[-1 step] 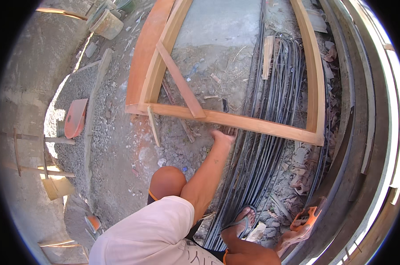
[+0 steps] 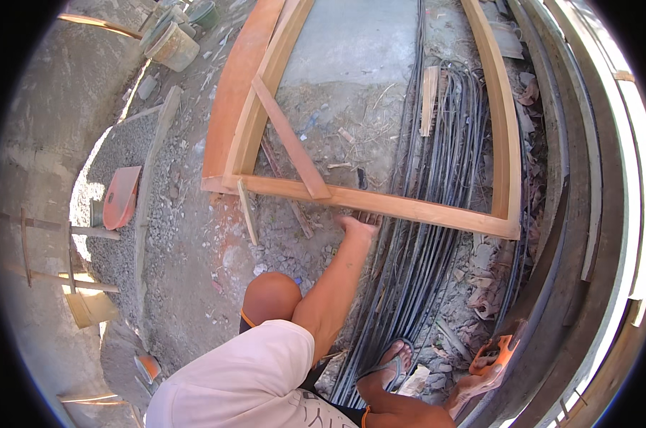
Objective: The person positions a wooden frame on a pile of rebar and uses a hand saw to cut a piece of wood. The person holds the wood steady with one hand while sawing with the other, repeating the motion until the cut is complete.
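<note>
A wooden frame [image 2: 401, 207] lies ahead of me, its near rail running crosswise. My left hand [image 2: 356, 225] is just below that rail, beside the bundle of long dark metal bars [image 2: 401, 285]. Its fingers look stretched toward the rail's underside, slightly blurred and partly in shade; whether they touch it I cannot tell. Low at the right, my right hand [image 2: 471, 389] is closed on the orange handle of a handsaw [image 2: 493, 354]; the blade cannot be made out. A reddish wood strip [image 2: 291, 139] lies slantwise across the frame's left corner.
A wide reddish board [image 2: 239, 93] lies along the frame's left side. A thin stick [image 2: 247, 212] leans at its corner. Long planks [image 2: 587, 178] line the right. Left are gravel, a red scoop-like piece [image 2: 122, 197] and a bucket [image 2: 172, 46]. Rubble surrounds my sandalled foot [image 2: 393, 364].
My left hand has shifted slightly down and left and looks more blurred. The view has tilted a little, so the frame sits slightly lower. The right hand stays on the handsaw.
</note>
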The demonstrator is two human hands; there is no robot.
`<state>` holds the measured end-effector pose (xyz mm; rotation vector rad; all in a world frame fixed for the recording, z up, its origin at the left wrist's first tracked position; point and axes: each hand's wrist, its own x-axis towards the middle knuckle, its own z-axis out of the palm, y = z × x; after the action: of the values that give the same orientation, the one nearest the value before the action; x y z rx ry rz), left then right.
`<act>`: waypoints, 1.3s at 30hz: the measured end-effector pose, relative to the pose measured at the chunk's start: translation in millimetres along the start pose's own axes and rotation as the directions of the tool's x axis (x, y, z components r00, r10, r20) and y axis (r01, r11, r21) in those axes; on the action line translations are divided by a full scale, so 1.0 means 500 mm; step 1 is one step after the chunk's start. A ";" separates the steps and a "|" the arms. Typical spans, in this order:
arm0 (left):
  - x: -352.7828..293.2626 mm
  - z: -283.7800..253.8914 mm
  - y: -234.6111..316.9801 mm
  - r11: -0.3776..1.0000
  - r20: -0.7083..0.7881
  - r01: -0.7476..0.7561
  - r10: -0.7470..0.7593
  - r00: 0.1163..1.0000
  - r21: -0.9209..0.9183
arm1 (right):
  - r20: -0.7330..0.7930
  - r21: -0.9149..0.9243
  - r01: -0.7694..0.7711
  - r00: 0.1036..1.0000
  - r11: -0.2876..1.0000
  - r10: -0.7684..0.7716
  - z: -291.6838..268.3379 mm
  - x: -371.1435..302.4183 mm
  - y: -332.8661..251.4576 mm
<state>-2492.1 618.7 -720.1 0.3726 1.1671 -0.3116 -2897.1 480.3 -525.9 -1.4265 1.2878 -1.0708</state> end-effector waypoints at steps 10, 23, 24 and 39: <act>0.040 0.028 0.048 0.999 0.296 0.050 -0.048 0.954 0.000 | 0.002 0.038 0.138 0.990 0.990 -0.138 -0.031 -0.034 -0.090; 0.017 -0.037 0.304 0.834 -0.224 -0.151 0.309 0.924 0.530 | 0.184 0.016 -0.100 0.978 0.995 0.095 -0.044 -0.095 0.020; -0.007 -0.067 0.285 0.793 -0.220 -0.156 0.343 0.913 0.589 | 0.212 -0.005 -0.103 0.972 0.995 0.102 -0.050 -0.095 0.043; -0.250 0.162 -0.217 -0.590 0.935 -0.798 -0.204 0.289 0.118 | 0.403 -0.018 -0.044 0.914 0.999 0.047 -0.052 -0.038 0.146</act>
<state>-2516.5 491.3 -589.2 2.2376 -0.7728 -0.2866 -2939.0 494.1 -592.2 -1.5197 1.0194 -0.6901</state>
